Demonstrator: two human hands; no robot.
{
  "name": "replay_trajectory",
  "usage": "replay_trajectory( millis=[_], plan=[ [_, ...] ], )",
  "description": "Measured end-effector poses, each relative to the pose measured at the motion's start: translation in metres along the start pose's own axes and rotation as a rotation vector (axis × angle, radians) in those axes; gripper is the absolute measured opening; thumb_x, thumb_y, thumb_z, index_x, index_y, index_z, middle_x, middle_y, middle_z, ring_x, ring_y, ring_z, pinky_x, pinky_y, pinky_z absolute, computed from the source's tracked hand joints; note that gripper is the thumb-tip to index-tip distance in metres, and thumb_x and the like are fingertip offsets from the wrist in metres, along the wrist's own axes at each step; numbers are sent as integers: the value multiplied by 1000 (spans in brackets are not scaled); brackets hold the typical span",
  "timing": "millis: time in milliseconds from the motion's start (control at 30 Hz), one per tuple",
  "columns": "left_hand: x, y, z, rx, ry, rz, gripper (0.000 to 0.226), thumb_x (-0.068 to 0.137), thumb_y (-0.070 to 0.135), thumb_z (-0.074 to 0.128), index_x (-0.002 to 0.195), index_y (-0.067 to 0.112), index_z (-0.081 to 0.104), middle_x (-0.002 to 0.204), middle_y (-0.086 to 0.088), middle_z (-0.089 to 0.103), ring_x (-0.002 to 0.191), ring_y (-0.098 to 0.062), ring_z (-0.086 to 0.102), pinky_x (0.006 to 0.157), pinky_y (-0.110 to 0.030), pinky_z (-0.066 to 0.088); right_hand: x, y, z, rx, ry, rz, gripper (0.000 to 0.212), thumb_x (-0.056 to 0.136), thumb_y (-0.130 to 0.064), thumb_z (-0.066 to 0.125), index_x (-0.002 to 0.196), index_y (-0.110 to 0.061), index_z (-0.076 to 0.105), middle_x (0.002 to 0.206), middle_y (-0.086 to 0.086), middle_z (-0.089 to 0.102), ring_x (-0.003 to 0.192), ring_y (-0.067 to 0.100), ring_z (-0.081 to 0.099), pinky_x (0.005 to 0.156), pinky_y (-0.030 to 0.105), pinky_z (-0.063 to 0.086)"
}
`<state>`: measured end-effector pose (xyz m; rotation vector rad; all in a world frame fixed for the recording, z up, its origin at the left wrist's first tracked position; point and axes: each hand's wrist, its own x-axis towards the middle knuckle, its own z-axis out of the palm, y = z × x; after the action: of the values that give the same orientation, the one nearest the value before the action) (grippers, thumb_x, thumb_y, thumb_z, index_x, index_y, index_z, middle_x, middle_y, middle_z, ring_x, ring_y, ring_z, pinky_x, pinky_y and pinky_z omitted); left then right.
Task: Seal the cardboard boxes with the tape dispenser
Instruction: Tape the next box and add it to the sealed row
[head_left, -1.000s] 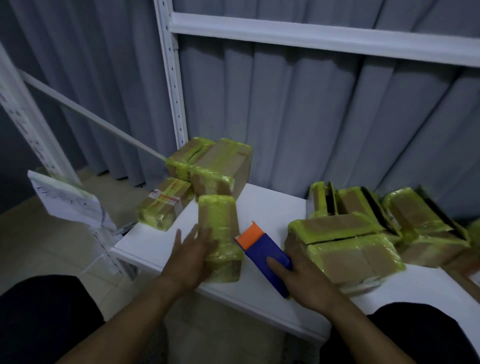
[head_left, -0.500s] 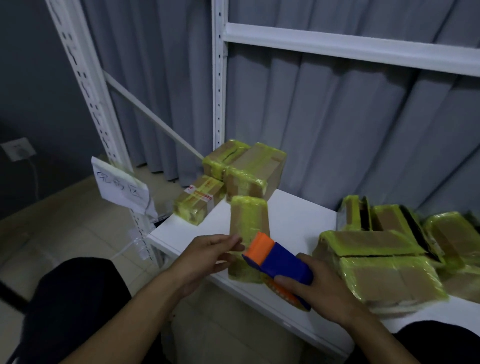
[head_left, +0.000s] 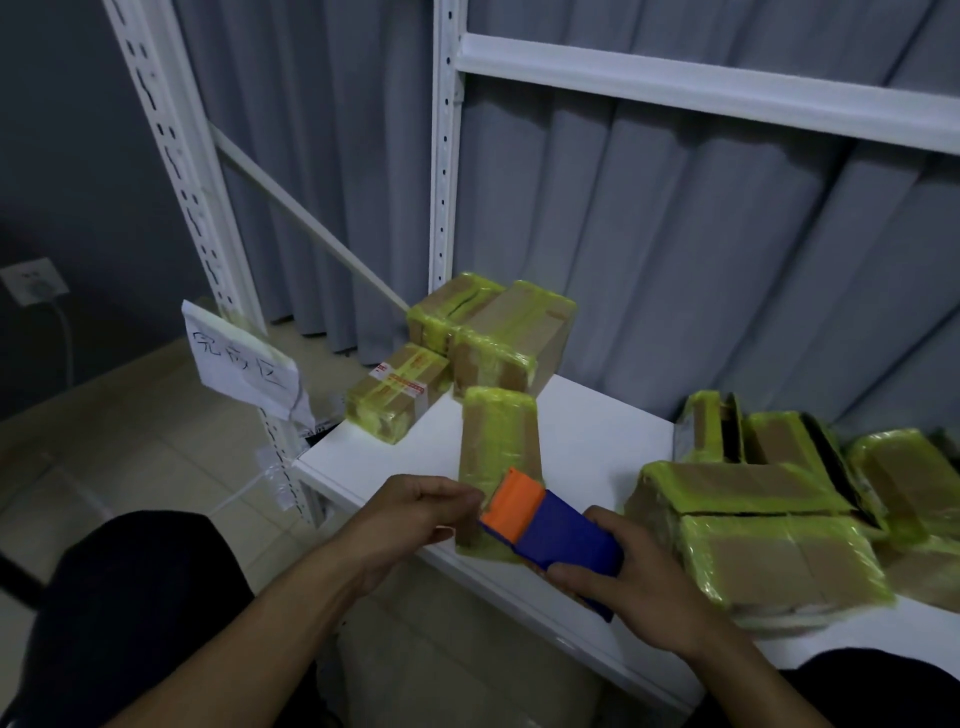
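On the white desk, between taped piles, one box stands on end near the front edge. Just before it the right hand grips the blue dispenser. The left hand curls its fingers at the orange tip; whether they pinch tape, I cannot tell. Best to draw a free tab first, then steady the box.

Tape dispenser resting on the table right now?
No, the right hand holds the tape dispenser tilted up off the white table, in front of the upright box.
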<state>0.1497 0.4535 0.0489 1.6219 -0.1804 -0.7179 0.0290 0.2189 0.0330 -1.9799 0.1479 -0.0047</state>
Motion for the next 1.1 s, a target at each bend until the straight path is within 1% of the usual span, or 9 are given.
replay_trajectory(
  millis=[100, 233, 333, 433, 533, 667, 833, 933, 1100],
  plan=[
    [0, 1, 1, -6, -27, -53, 18, 97, 20, 61, 107, 15, 75, 103, -6, 76, 97, -17, 71, 80, -25, 53, 1, 1, 0, -35, -5, 9, 66, 62, -74, 83, 90, -17, 65, 77, 9, 62, 69, 35, 62, 61, 33, 45],
    [1, 2, 5, -89, 41, -126, 31, 101, 31, 51, 109, 9, 73, 105, -12, 75, 97, -22, 72, 87, -33, 50, 2, 2, 0, -49, -7, 20, 66, 62, -75, 82, 91, -18, 65, 79, 9, 63, 71, 35, 63, 62, 35, 46],
    [1, 0, 2, -50, 42, -135, 36, 94, 44, 62, 101, 11, 74, 98, -7, 77, 97, -19, 73, 89, -34, 50, 2, 4, 0, -54, -6, 25, 65, 61, -76, 82, 88, -20, 64, 76, 8, 62, 70, 36, 62, 62, 36, 45],
    [-1, -2, 3, 27, 53, -49, 15, 90, 26, 70, 96, 14, 77, 90, -6, 77, 89, -14, 71, 84, -31, 49, 3, 5, 1, -73, -2, 22, 65, 60, -75, 84, 88, -20, 64, 76, 7, 62, 68, 33, 63, 61, 35, 46],
    [-1, -4, 4, 56, 75, -12, 11, 91, 23, 70, 94, 16, 78, 88, -5, 77, 86, -13, 71, 83, -30, 49, 4, 3, 2, -105, 6, 16, 57, 62, -68, 87, 87, -21, 64, 73, 2, 62, 62, 21, 61, 59, 31, 45],
    [0, -2, 0, 6, 52, -84, 11, 91, 21, 70, 95, 13, 77, 89, -8, 77, 83, -12, 72, 84, -32, 48, 3, 1, 5, -132, 22, 12, 59, 62, -68, 85, 86, -19, 64, 77, 8, 63, 68, 30, 64, 59, 32, 47],
    [2, -1, -1, 18, 129, -51, 9, 91, 13, 70, 88, 11, 78, 83, -11, 76, 74, -15, 73, 79, -35, 52, 4, -3, 9, -75, -2, 31, 66, 61, -70, 85, 91, -16, 66, 79, 11, 68, 72, 36, 68, 63, 46, 56],
    [5, -1, -7, 50, 149, -33, 7, 89, 15, 72, 88, 10, 78, 82, -8, 77, 74, -14, 73, 74, -32, 51, 3, -3, 6, -90, -10, 42, 59, 64, -63, 87, 91, -15, 66, 77, 9, 69, 72, 34, 68, 60, 37, 53],
    [8, -5, -14, 80, 164, -4, 8, 88, 17, 75, 91, 11, 79, 85, -6, 77, 82, -17, 74, 80, -37, 55, 1, -5, -2, -156, -43, 49, 52, 68, -62, 87, 87, -19, 64, 69, -1, 66, 60, 19, 65, 54, 26, 49]
  ],
)
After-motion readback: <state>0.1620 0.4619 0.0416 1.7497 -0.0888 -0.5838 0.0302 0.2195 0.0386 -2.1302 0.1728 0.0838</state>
